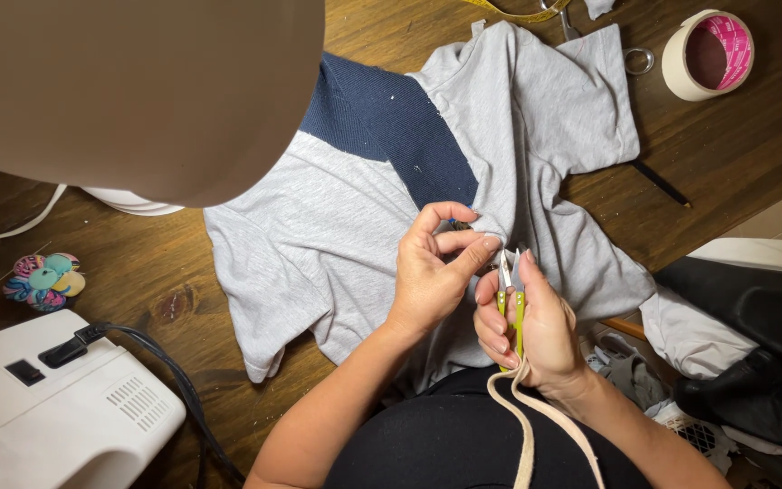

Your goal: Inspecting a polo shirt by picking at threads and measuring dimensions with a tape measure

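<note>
The grey T-shirt [337, 226] with a navy band [391, 118] is lying spread across the wooden table [735, 145], and the left hand [432, 267] is pinching a small fold of its fabric up between thumb and fingertips. Right beside it the right hand [527, 321] is gripping yellow-green thread snips [510, 299], blades pointing up at the pinched spot, a beige cord [536, 426] trailing from them. A tape roll [708, 54], a colourful pincushion [44, 281] and a white sewing machine [47, 407] are sitting around the edges.

White sewing machine [47, 407], colourful pincushion [44, 281], tape roll [706, 54], black pencil [661, 184] on wooden table [735, 145].
</note>
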